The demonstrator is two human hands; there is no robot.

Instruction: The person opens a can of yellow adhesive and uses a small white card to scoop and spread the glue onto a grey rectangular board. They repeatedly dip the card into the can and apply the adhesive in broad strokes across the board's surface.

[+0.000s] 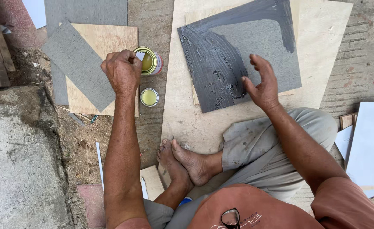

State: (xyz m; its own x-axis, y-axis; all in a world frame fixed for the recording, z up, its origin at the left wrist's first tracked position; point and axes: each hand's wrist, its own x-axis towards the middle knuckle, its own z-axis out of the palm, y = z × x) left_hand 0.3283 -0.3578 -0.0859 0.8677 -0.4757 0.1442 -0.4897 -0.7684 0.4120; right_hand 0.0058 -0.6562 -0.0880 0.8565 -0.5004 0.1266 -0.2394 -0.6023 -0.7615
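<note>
We see the left hand (122,71) curled into a loose fist at the rim of an open tin can (149,61) of yellowish adhesive, pinching a small white scraper (140,56) whose tip dips into the can; most of the scraper is hidden behind the fingers, so we cannot tell its full shape. The can's lid (149,97) lies just beside the can, toward us. The right hand (261,82) hovers wide open, fingers spread and slightly bent, holding nothing, over the lower right edge of a grey sheet (255,51) partly coated with dark ridged glue. This sheet rests on a plywood board (195,123) on the ground. A second grey sheet (79,63) lies on another board to the left. The upper edges of both boards are cut off.
</note>
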